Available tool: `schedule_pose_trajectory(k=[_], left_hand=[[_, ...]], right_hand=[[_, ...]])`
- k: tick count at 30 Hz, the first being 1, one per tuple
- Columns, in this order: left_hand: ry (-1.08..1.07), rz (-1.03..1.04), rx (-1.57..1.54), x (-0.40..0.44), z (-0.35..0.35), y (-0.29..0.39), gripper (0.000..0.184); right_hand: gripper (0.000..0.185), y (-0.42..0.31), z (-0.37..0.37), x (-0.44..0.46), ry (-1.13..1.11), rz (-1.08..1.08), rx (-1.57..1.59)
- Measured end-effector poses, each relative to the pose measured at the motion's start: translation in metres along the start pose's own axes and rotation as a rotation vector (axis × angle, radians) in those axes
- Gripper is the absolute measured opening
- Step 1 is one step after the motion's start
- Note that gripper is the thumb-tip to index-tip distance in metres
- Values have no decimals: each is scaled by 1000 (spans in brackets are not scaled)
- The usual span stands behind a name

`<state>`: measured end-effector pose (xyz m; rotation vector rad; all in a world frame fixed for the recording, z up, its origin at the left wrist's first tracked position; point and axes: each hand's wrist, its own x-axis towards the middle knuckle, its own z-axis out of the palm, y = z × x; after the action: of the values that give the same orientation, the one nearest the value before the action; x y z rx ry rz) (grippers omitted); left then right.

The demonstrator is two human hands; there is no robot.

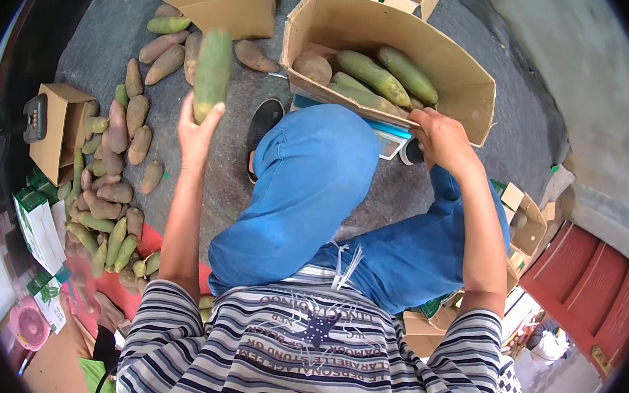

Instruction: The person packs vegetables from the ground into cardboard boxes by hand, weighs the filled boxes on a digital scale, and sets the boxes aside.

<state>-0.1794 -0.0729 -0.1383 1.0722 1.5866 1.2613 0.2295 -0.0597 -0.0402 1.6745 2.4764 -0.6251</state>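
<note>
My left hand (197,134) is closed round the lower end of a long green vegetable (213,74), perhaps a green radish, held upright and slightly blurred. In front of my knees, a tilted cardboard box (477,98) holds several similar green vegetables (374,77) and a round brownish one (312,68). My right hand (441,138) grips the near edge of this box, its fingertips partly hidden. Beneath the box edge shows a blue-rimmed flat object (389,137), perhaps a scale.
Brown and green vegetables (116,131) lie heaped on the dark floor at left. Another carton (229,9) stands at the back, and a small one (57,132) carries a black device (35,119). More cartons (526,232) sit at right, near a red door (581,284).
</note>
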Motion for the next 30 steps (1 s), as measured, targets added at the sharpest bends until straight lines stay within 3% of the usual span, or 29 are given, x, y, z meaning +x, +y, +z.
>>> schedule_pose_trajectory(k=[4,6,7,12,18,21,24,27,30], left_hand=[[-38,668,383,8,38,124,61],[-174,813,413,9,68,154,64],[-304,820,385,9,84,163,62],[-329,800,446,-4,105,165,55],[-417,576,519,-20,63,140,42],[-328,392,728,-3,33,73,40],[-492,221,981,-10,-7,-6,41],[-740,-87,1052,-31,-30,-51,42],[-772,-293,1127,-50,-50,-92,48]], right_hand=[[18,1,1,0,19,-7,-10],[18,1,1,0,38,-13,-13],[18,0,2,-1,51,-19,-12],[16,2,5,-3,48,-12,-45],[12,1,4,-3,-34,-11,-102],[11,8,13,-4,32,-32,-168],[12,-8,-2,-4,-104,75,-66],[18,-7,1,-5,-4,-17,-92],[19,-8,-2,-2,-12,-18,-68]])
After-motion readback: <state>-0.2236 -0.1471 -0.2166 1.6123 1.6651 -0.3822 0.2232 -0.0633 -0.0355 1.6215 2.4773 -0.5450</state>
